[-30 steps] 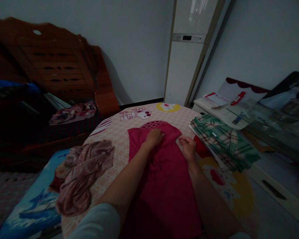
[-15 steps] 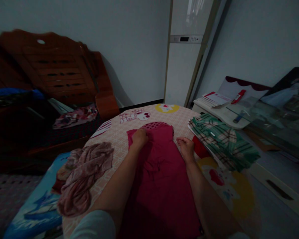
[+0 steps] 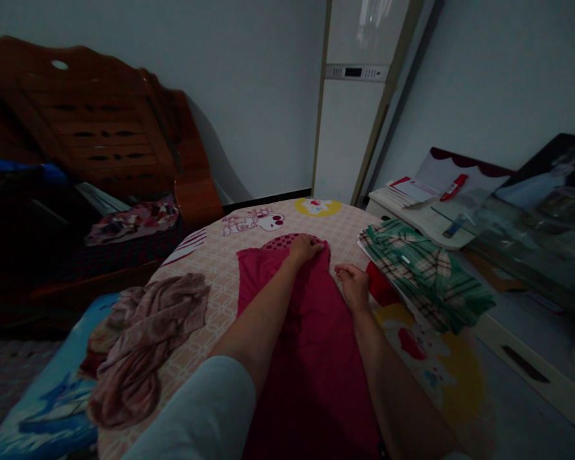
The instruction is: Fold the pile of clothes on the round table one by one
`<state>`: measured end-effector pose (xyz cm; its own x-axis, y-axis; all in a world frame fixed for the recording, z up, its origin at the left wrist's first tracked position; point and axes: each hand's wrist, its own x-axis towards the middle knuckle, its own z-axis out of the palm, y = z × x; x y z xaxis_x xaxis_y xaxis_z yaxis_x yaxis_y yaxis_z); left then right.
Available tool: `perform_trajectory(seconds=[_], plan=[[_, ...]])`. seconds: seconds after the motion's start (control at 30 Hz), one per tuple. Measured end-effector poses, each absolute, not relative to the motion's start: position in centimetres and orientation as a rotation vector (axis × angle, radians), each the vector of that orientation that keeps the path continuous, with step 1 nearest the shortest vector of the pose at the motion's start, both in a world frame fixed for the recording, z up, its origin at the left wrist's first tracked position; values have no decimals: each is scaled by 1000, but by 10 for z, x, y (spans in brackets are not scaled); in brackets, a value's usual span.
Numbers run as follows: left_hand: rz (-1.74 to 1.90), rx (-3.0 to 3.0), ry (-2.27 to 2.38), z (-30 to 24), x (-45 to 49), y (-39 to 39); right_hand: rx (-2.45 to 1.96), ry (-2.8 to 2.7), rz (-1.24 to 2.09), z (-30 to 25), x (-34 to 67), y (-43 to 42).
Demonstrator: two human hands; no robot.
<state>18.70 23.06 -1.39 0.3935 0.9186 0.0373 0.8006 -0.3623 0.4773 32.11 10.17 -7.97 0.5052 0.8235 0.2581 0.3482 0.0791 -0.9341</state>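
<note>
A deep pink garment (image 3: pixel 311 319) lies lengthwise on the round table, its far edge overlapping a dotted dark pink patch (image 3: pixel 278 242). Whether it is a shirt or a dress, I cannot tell. My left hand (image 3: pixel 305 248) reaches across to its far right corner, fingers closed on the cloth there. Just outside the garment's right edge is my right hand (image 3: pixel 354 284), its fingers curled together with no cloth visible in them. A red item (image 3: pixel 381 285) sits right beside that hand, partly under a green plaid folded cloth (image 3: pixel 421 271).
On the left, a crumpled dusty-pink cloth (image 3: pixel 148 345) lies on the patterned tablecloth (image 3: pixel 220 275), beside a blue printed stool or cushion (image 3: pixel 52 396). A wooden bench (image 3: pixel 100 140) stands beyond. To the right is a white cabinet (image 3: pixel 412 214) with papers and a glass shelf.
My left hand has moved right along the garment's far edge, from its left corner to its right corner. My right hand stays beside the right edge. The view has shifted slightly.
</note>
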Motion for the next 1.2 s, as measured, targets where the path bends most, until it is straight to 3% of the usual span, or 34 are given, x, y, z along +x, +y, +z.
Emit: perform_trajectory(seconds=[0.4,0.67,1.2], plan=[[233,2199,1513,-14,166,247,-1520,-1039,479,-78,319,102],[415,2256,1396,-20,183,246,-1513,-1046,503,-77,319,101],[376,2205,1388,-24,194,256,-1529,-1153,434,-73,318,100]])
